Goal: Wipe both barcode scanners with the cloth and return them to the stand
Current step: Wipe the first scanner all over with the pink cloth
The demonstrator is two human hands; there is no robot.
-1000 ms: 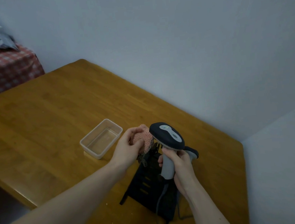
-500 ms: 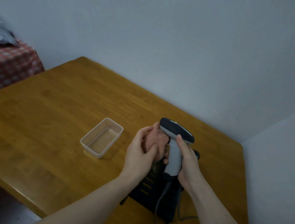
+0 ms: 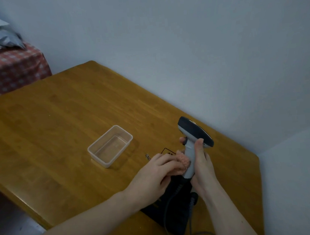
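Observation:
My right hand (image 3: 200,167) grips the grey handle of a barcode scanner (image 3: 194,132) with a dark blue head, held upright above the table. My left hand (image 3: 155,176) presses a pink cloth (image 3: 183,159) against the lower part of that handle. Under both hands lies the black stand (image 3: 174,205), mostly hidden, with a grey cable (image 3: 167,214) trailing over it toward me. A dark part beside the stand (image 3: 194,197) may be the second scanner; I cannot tell.
A clear plastic tub (image 3: 110,146) stands on the wooden table (image 3: 50,135) left of my hands. The wall runs close along the table's right edge. A red checked surface (image 3: 11,71) with grey bags sits at the far left.
My left hand with the cloth has slid down from the scanner's head to its handle. The scanner has tipped so its head points farther away.

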